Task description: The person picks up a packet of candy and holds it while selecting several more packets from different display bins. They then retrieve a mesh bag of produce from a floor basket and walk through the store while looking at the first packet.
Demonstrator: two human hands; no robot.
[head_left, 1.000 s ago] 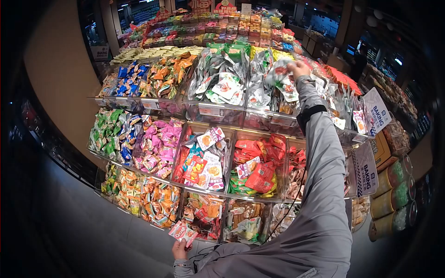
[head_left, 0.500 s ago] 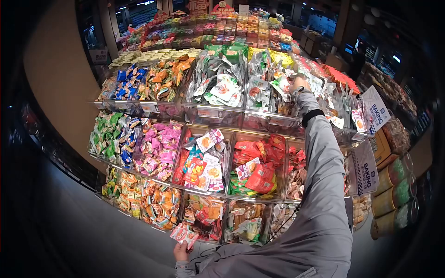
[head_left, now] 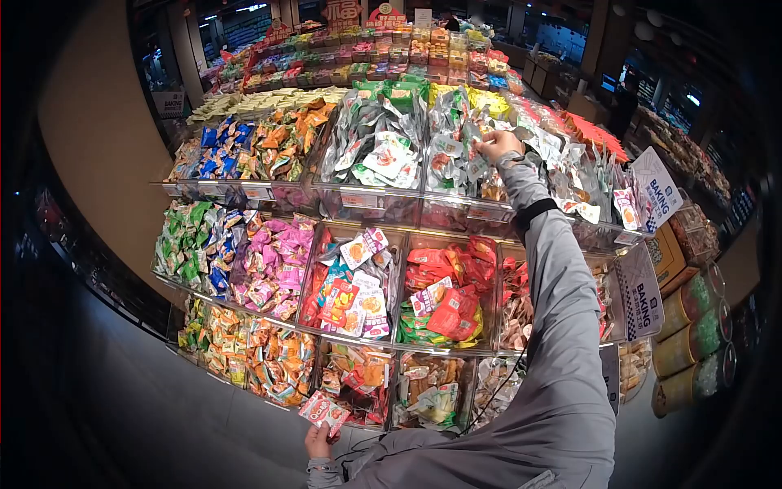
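My right hand [head_left: 499, 146] reaches over the upper row of bins, its fingers closed on the edge of a silver-and-green packet [head_left: 472, 140]. Silver and white packets [head_left: 446, 163] lie below and beside it. Near the bottom edge my left hand [head_left: 320, 441] holds a small red-and-white packet [head_left: 324, 412] between thumb and fingers. That packet is in front of the lowest bins. To the left of my right hand, a white packet with a red picture [head_left: 388, 155] tops the neighbouring bin.
Lower bins hold pink packets [head_left: 281, 253], red bags [head_left: 456, 314] and orange packets [head_left: 281, 359]. Two "BAKING" signs [head_left: 656, 189] stand at the right edge, above stacked clear jars [head_left: 692, 338]. A brown wall [head_left: 90, 122] rises on the left.
My right hand has moved left and slightly down across the upper bins, and a silver-and-green packet now shows at its fingertips. My left hand stays nearly still with its packet.
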